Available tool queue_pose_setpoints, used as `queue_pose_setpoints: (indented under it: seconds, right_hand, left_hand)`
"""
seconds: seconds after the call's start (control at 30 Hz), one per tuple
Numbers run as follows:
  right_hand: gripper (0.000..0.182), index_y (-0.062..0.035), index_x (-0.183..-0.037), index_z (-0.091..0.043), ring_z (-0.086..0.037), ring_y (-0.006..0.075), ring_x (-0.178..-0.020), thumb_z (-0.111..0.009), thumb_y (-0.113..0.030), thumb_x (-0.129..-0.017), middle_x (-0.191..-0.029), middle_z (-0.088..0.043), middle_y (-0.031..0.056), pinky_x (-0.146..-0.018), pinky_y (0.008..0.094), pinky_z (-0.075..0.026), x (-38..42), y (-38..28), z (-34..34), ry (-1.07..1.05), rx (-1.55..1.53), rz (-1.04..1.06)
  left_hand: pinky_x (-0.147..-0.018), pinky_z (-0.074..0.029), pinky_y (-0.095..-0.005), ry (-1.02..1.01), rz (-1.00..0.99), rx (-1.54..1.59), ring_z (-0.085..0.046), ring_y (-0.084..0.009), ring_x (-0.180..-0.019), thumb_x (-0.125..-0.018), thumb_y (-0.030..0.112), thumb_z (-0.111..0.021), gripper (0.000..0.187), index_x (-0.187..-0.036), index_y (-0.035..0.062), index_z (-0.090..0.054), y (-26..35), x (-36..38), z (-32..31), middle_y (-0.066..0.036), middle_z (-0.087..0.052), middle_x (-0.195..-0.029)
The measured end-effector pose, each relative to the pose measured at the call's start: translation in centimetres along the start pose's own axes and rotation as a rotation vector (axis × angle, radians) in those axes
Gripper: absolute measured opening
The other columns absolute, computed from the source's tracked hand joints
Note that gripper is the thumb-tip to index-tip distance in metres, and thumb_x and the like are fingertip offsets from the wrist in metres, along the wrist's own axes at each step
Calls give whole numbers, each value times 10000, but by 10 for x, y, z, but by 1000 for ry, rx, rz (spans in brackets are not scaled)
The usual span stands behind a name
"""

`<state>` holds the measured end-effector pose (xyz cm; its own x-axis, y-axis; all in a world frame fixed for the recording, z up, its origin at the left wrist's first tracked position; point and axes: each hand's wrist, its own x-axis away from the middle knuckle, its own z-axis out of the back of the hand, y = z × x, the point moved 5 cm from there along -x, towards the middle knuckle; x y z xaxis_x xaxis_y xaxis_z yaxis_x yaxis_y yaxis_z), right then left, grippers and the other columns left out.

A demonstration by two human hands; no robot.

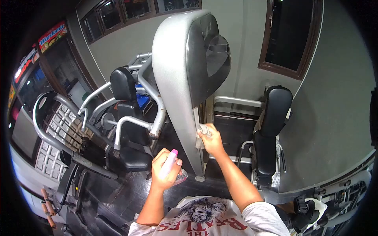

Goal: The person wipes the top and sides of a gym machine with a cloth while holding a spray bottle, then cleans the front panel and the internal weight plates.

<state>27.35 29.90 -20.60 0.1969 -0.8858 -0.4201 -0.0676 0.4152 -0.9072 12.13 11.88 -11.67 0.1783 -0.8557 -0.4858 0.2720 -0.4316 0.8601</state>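
My left hand (pixel 162 171) is closed around a spray bottle (pixel 169 163) with a pink and white top; part of its clear body shows beside the palm. My right hand (pixel 211 140) grips a crumpled light cloth (pixel 201 135) and presses it to the edge of the tall silver machine column (pixel 173 70). The column stands upright in front of me, with a dark grey cover (pixel 202 59) on its right side. The bottle is apart from the column.
To the left stands a machine with a black padded seat (pixel 135 159) and grey bars. A black backrest (pixel 277 112) and seat are on the right. Windows, grey walls and more gym equipment surround the dark floor (pixel 138 188).
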Motion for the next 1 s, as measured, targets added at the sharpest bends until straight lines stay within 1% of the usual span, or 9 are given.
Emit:
queue_pose_setpoints:
  seconds: [0.1, 0.27, 0.33, 0.47, 0.67, 0.8, 0.83, 0.93, 1.0]
  right_hand:
    - [215, 35, -1078, -703, -646, 199, -955, -779, -77, -912, -1052, -624, 86, -874, 308, -512, 0, 9, 2, 10, 42, 54]
    - [134, 45, -963, -659, -636, 178, -834, -762, -21, -908, -983, -608, 74, -760, 292, -506, -49, -105, -4, 160, 20, 215]
    - [145, 51, -998, -671, -632, 169, -849, -761, -28, -916, -972, -605, 69, -779, 294, -504, -50, -97, -6, 114, -61, 194]
    - [167, 45, -1025, -696, -643, 166, -898, -757, -87, -944, -1012, -632, 81, -824, 300, -507, -27, -49, -4, 70, -31, 140]
    - [202, 35, -1103, -682, -654, 151, -971, -733, -111, -973, -1048, -662, 83, -869, 303, -522, 17, 70, 4, -116, -29, -54]
    - [200, 15, -1179, -599, -647, 125, -986, -660, -90, -1020, -1081, -645, 95, -881, 281, -523, -2, -27, 8, 168, -260, 101]
    - [212, 13, -1178, -587, -624, 194, -1071, -663, -48, -990, -1175, -592, 127, -928, 326, -506, -6, -62, 6, 264, -363, 178]
    - [300, 4, -1138, -649, -510, 377, -1209, -682, 43, -843, -1235, -534, 179, -1034, 451, -436, -14, -121, -2, 299, 179, 530]
    - [264, 14, -1089, -674, -560, 360, -1148, -670, 78, -834, -1186, -565, 194, -997, 417, -468, -15, -102, -16, 330, 205, 522]
  left_hand:
    - [-503, -485, -268, -6, 11, 31, -627, -120, -535, -895, -48, -671, 61, -876, -19, -620, 0, -2, -3, -67, -561, -814]
    - [-525, -502, -279, -43, -31, -77, -637, -142, -520, -904, -5, -652, 63, -860, -18, -608, 4, -5, -8, -67, -563, -773]
    - [-541, -512, -282, -71, -91, -136, -641, -152, -512, -905, 20, -643, 78, -849, -12, -600, -2, -3, -4, -65, -573, -734]
    - [-508, -487, -269, -33, 34, -35, -630, -120, -530, -892, -28, -683, 59, -894, -17, -625, -7, 3, 0, -54, -564, -777]
    - [-514, -483, -269, -29, 29, 4, -627, -120, -530, -902, -31, -671, 57, -885, -20, -618, 6, -4, -8, -55, -557, -782]
    - [-523, -486, -271, -64, -31, -15, -626, -123, -531, -908, -26, -668, 54, -890, -25, -618, 5, -2, 0, -61, -559, -802]
    - [-524, -487, -271, -52, -22, -20, -627, -123, -531, -909, -24, -668, 53, -890, -25, -618, 5, -1, 3, -62, -559, -802]
    - [-526, -484, -269, -9, 24, -5, -626, -123, -530, -908, -25, -666, 56, -883, -20, -617, 7, 5, 9, -58, -556, -787]
    - [-525, -482, -267, 27, 53, 10, -627, -123, -530, -909, -24, -665, 60, -877, -17, -615, 4, 9, 15, -57, -555, -780]
